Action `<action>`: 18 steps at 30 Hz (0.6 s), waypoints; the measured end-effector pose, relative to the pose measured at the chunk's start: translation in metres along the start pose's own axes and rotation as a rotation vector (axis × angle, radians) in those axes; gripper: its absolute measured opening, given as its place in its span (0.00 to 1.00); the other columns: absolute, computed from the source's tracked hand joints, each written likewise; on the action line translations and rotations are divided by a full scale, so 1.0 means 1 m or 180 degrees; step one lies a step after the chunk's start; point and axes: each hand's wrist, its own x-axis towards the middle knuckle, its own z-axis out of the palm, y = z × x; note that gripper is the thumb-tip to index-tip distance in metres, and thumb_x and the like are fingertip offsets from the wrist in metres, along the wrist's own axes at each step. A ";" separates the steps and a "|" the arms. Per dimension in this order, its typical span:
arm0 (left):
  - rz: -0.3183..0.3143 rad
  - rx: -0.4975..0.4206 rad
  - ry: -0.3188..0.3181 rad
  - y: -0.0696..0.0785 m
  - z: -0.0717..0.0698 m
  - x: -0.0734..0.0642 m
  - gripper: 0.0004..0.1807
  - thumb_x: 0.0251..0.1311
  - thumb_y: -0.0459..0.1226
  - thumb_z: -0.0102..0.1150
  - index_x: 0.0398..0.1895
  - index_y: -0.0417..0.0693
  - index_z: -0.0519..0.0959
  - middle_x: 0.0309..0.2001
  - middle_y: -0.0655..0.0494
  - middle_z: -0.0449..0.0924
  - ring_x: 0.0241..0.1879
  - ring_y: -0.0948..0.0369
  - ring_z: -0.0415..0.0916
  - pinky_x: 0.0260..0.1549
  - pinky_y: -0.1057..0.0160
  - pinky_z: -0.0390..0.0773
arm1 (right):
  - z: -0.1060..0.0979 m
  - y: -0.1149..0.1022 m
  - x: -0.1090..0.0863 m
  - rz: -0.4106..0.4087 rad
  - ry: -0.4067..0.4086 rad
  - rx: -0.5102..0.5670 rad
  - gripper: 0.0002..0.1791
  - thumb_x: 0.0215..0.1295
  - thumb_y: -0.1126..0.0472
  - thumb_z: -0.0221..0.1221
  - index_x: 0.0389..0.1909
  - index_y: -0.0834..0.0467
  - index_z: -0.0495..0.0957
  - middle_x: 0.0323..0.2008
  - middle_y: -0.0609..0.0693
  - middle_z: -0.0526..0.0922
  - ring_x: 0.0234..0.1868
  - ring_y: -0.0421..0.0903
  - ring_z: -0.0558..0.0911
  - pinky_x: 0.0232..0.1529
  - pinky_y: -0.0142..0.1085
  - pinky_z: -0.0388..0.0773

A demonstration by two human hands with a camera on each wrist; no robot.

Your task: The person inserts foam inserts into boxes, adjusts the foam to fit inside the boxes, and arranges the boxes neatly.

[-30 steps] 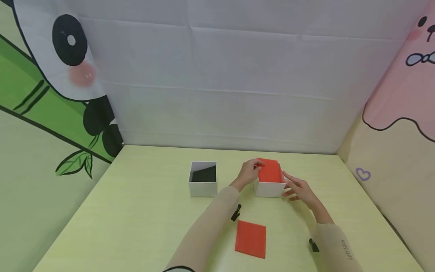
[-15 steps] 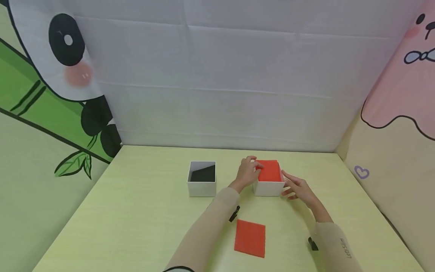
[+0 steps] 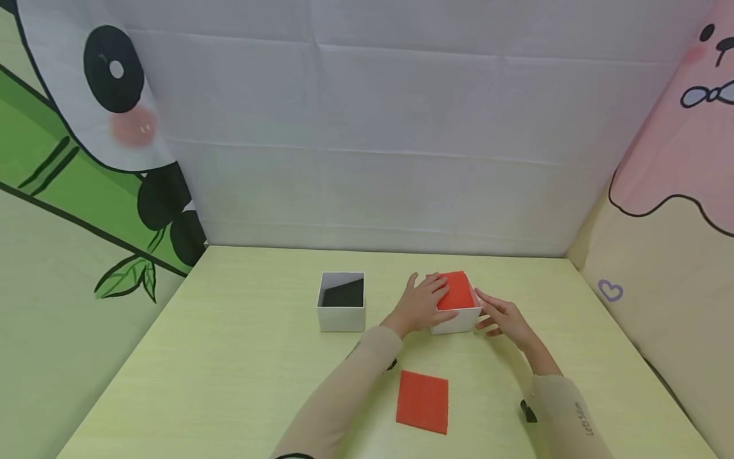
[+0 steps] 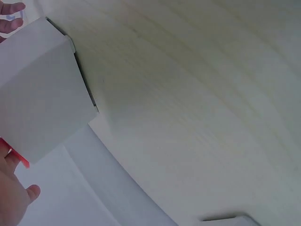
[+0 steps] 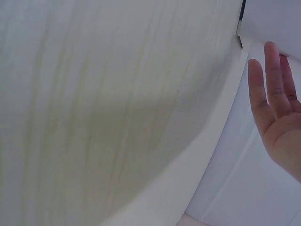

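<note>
A white box (image 3: 455,324) stands on the right half of the table, with a red sheet (image 3: 460,290) across its top. My left hand (image 3: 420,305) lies over the box's left side, fingers extended on the sheet and thumb near the front rim. From the left wrist view, the sheet's red edge (image 4: 21,159) shows beside that hand's fingers. At the box's right wall is my right hand (image 3: 507,322), fingers loosely extended, touching or almost touching it. The right wrist view has that hand's fingers spread beside the white box wall (image 5: 275,23).
Left of the hands stands a second white box (image 3: 341,319), open at the top, with a dark area (image 3: 343,294) inside. Another red sheet (image 3: 422,403) lies flat on the table nearer the front. A white cloth backdrop (image 3: 367,191) rises behind the table (image 3: 241,357).
My left hand has shifted from the sheet's far left edge to lie over its left part with the fingers straighter. The box has turned slightly. My right hand stays in place.
</note>
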 end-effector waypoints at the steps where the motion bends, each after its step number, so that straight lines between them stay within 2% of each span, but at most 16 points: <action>1: 0.0004 -0.0003 -0.0022 -0.001 0.001 0.000 0.36 0.57 0.64 0.35 0.64 0.56 0.63 0.64 0.62 0.57 0.65 0.62 0.47 0.59 0.48 0.45 | 0.000 0.000 0.000 -0.0011 0.0014 -0.0002 0.27 0.69 0.56 0.45 0.66 0.59 0.54 0.38 0.62 0.73 0.37 0.62 0.78 0.34 0.51 0.75; 7: 0.0101 0.0068 -0.0037 -0.003 0.004 0.001 0.35 0.57 0.63 0.38 0.65 0.57 0.62 0.65 0.62 0.56 0.66 0.63 0.45 0.59 0.46 0.44 | 0.001 0.003 0.000 -0.0087 0.0042 -0.0020 0.27 0.69 0.57 0.44 0.66 0.60 0.52 0.36 0.61 0.75 0.35 0.62 0.78 0.32 0.50 0.76; 12: 0.0161 0.0085 -0.0070 -0.002 0.001 0.003 0.33 0.59 0.61 0.40 0.63 0.57 0.64 0.64 0.62 0.58 0.65 0.64 0.48 0.59 0.46 0.45 | 0.001 0.004 0.000 -0.0070 0.0033 -0.0041 0.27 0.69 0.56 0.44 0.66 0.59 0.52 0.36 0.62 0.73 0.36 0.62 0.78 0.33 0.50 0.76; 18: 0.0097 -0.0044 -0.0203 0.000 0.000 0.006 0.30 0.59 0.58 0.41 0.63 0.57 0.64 0.64 0.63 0.58 0.64 0.64 0.49 0.59 0.47 0.46 | 0.001 0.000 -0.001 -0.0076 0.0007 -0.0020 0.27 0.70 0.57 0.43 0.66 0.60 0.51 0.37 0.64 0.72 0.36 0.64 0.78 0.32 0.50 0.76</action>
